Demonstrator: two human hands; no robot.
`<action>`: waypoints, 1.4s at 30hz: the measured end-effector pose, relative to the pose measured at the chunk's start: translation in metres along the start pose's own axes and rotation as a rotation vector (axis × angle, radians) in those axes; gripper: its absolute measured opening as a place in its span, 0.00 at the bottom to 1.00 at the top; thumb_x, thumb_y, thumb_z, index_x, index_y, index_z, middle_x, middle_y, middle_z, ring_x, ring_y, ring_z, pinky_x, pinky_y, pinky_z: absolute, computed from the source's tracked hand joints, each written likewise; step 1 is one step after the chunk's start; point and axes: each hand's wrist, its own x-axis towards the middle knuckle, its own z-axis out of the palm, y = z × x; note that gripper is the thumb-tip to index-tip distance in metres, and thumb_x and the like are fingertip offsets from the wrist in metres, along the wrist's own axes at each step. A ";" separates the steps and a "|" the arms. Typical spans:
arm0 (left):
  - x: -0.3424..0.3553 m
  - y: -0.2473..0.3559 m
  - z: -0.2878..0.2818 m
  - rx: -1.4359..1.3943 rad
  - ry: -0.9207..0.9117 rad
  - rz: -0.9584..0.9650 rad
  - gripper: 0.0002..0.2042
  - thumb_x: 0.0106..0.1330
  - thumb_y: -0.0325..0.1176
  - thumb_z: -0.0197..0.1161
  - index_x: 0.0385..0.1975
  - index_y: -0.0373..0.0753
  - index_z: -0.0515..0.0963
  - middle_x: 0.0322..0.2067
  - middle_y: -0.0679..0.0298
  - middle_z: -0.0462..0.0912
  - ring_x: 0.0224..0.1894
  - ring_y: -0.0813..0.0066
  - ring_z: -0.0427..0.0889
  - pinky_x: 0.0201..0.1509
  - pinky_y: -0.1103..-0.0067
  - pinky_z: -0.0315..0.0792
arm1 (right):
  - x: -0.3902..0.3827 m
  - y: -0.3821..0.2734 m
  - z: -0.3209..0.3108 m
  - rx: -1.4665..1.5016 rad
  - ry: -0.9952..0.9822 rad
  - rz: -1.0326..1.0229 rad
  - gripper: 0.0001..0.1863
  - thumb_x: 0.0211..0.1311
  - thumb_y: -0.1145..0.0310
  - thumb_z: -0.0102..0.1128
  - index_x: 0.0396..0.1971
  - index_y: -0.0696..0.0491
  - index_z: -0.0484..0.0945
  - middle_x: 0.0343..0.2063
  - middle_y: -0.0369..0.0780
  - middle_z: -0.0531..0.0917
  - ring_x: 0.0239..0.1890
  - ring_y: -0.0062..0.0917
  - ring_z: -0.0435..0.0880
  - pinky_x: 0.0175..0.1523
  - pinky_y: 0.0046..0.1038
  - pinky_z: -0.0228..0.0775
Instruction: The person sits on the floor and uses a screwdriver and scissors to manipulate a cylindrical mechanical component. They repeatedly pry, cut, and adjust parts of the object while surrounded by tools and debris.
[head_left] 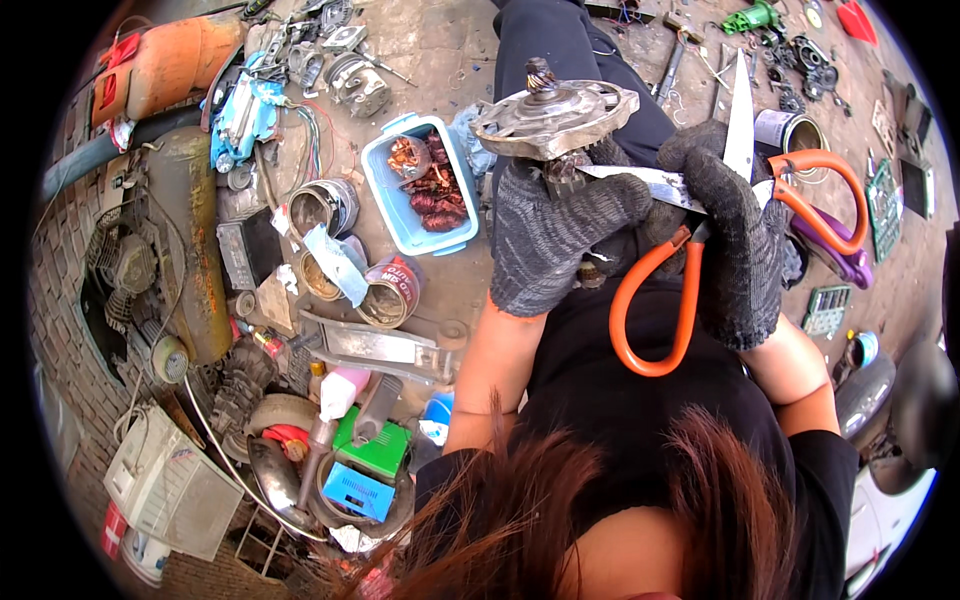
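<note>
My left hand (550, 240), in a dark grey knitted glove, grips a motor part with a round, dirty metal end plate (555, 118). A short ridged shaft end sticks up from the plate; below it, most of the part is hidden by my glove. My right hand (738, 240), gloved alike, is closed around large orange-handled scissors (740, 130). Their blades are spread: one points away from me, while the other reaches left to the part just beneath the plate. Whether that blade touches it I cannot tell.
Left of my legs stands a light blue basket (467, 240) of copper wire scrap. Open cans (390, 290) and a metal bracket (375, 345) lie nearer. An orange gas cylinder (180, 65) lies far left. Another can (790, 130), a hammer (675, 60) and circuit boards (885, 210) lie right.
</note>
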 end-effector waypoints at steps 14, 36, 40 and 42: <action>0.004 0.002 -0.001 0.000 -0.051 0.043 0.21 0.49 0.34 0.68 0.41 0.32 0.71 0.26 0.62 0.76 0.21 0.78 0.75 0.23 0.83 0.70 | -0.001 -0.002 -0.011 -0.199 -0.084 0.070 0.17 0.62 0.59 0.50 0.43 0.55 0.72 0.33 0.35 0.77 0.32 0.17 0.75 0.33 0.20 0.67; 0.045 -0.015 0.017 -0.270 0.173 -0.508 0.10 0.60 0.34 0.58 0.37 0.36 0.74 0.23 0.60 0.76 0.13 0.82 0.70 0.12 0.89 0.61 | 0.099 0.253 -0.257 -1.188 0.274 0.680 0.18 0.57 0.57 0.48 0.40 0.55 0.75 0.34 0.50 0.80 0.37 0.38 0.81 0.43 0.35 0.71; 0.057 -0.029 0.019 -0.193 0.201 -0.486 0.12 0.63 0.35 0.54 0.41 0.34 0.68 0.25 0.61 0.72 0.12 0.84 0.64 0.09 0.89 0.57 | 0.100 0.307 -0.237 -1.307 0.357 0.653 0.17 0.57 0.60 0.47 0.42 0.53 0.73 0.44 0.53 0.74 0.42 0.44 0.77 0.45 0.42 0.69; 0.067 -0.027 0.036 -0.142 0.197 -0.534 0.12 0.63 0.34 0.54 0.41 0.34 0.69 0.25 0.61 0.72 0.12 0.84 0.64 0.09 0.89 0.57 | 0.097 0.362 -0.251 -1.231 0.282 0.564 0.21 0.51 0.57 0.52 0.44 0.52 0.72 0.45 0.53 0.72 0.43 0.45 0.76 0.47 0.42 0.68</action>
